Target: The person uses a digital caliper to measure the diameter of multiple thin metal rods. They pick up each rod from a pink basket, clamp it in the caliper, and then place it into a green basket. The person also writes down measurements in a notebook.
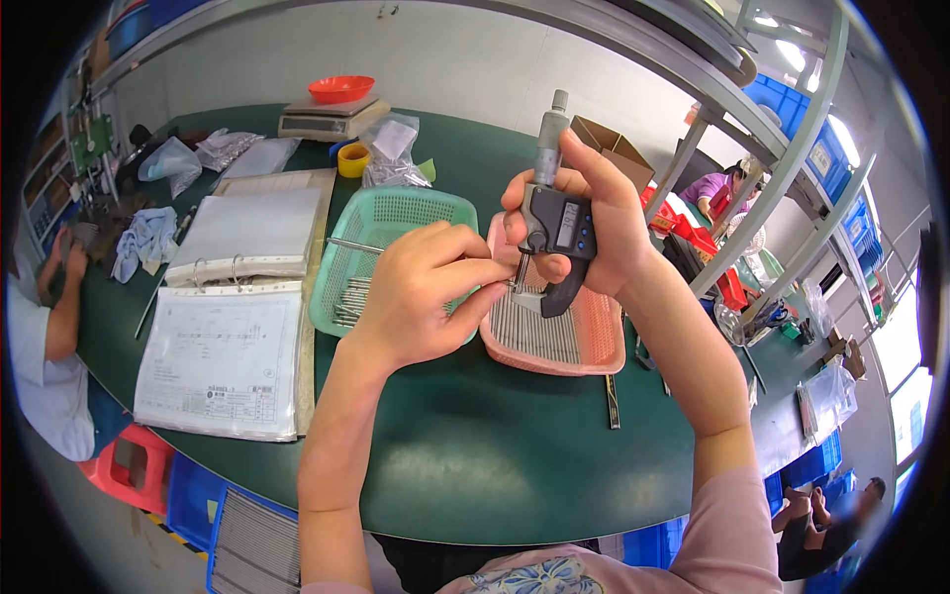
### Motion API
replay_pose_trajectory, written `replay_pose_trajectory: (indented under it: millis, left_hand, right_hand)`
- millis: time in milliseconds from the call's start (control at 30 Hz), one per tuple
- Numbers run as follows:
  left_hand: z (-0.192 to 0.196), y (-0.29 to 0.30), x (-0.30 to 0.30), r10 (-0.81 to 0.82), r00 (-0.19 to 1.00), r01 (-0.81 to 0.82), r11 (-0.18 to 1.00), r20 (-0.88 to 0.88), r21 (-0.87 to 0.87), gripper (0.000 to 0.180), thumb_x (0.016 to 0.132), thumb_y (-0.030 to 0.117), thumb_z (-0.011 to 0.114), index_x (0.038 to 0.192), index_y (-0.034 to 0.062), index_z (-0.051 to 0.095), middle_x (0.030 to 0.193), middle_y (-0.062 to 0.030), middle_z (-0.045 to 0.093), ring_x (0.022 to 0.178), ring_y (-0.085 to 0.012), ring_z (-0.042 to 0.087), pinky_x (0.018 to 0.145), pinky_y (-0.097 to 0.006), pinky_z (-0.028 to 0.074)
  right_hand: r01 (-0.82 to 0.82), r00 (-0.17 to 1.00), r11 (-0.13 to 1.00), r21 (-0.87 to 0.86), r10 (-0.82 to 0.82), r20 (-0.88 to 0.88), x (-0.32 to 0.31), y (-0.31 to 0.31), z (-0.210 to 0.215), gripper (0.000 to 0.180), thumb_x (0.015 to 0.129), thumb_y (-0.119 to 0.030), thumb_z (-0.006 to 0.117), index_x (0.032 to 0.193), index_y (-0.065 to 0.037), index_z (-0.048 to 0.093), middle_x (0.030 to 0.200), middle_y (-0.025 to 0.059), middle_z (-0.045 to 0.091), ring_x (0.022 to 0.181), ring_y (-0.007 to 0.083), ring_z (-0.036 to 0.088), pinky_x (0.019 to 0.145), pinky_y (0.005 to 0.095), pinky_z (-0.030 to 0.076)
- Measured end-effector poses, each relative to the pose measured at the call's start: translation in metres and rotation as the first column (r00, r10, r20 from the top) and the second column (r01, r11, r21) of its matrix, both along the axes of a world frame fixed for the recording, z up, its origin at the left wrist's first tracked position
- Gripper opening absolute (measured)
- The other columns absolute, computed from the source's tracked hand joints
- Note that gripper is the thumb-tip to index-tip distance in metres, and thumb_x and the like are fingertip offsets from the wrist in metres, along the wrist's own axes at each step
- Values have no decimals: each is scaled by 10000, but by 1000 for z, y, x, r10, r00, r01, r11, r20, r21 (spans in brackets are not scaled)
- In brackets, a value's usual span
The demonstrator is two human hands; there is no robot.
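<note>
Metal pin [517, 275] half-hidden by left hand [427, 292]

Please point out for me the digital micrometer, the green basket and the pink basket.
digital micrometer [560, 226]: head view, on its dark body beside the display, held in the right hand.
green basket [396, 210]: head view, on the bare mesh floor near its far rim.
pink basket [602, 332]: head view, on its bare right-hand floor.

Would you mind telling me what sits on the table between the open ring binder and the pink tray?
In the head view, a green basket holding thin metal rods sits between the ring binder and the pink tray.
</note>
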State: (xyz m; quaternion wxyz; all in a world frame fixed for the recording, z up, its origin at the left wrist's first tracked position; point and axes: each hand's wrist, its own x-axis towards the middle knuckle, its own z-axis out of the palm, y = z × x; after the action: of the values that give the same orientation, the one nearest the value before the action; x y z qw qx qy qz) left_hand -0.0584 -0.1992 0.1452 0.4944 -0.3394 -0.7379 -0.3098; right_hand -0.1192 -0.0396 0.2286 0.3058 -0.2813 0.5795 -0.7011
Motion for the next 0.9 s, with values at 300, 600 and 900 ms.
replay_pose_trajectory:
  millis: [300, 600, 900]
  left_hand:
    - [0, -2, 4, -46, 998, 46, 999, 35, 9, 163, 600, 11, 683, 741, 68, 624, 689, -20, 523, 591, -168, 476, 510, -276, 353]
    - [0, 0, 3, -11, 1000, 11, 1000, 4, 24, 157, 582, 57, 708, 688, 89, 597, 684, 5, 525, 579, -178, 480, 501, -289, 371]
    - [-2, 2, 1, -11, 1000, 12, 1000, -4, 14, 149, 590, 57, 705, 684, 90, 595, 679, 7, 523, 576, -176, 477, 497, -290, 371]
  right_hand:
    - [-23, 1000, 999, -43, 23, -4, -4, 1, -4, 588, 886, -458, 253, 868, 54, 542, 665, 163, 588, 335, 157, 464, 327, 246, 399]
    - [-36, 999, 999, -35, 37, 21, 0, 2, -3, 592, 877, -456, 261, 873, 67, 540, 663, 163, 587, 341, 155, 476, 323, 239, 404]
    - [1, 1000, 1000, 6, -1, 10, 0, 2, -3, 602, 806, -550, 403, 825, 33, 548, 644, 138, 592, 334, 137, 470, 311, 222, 394]
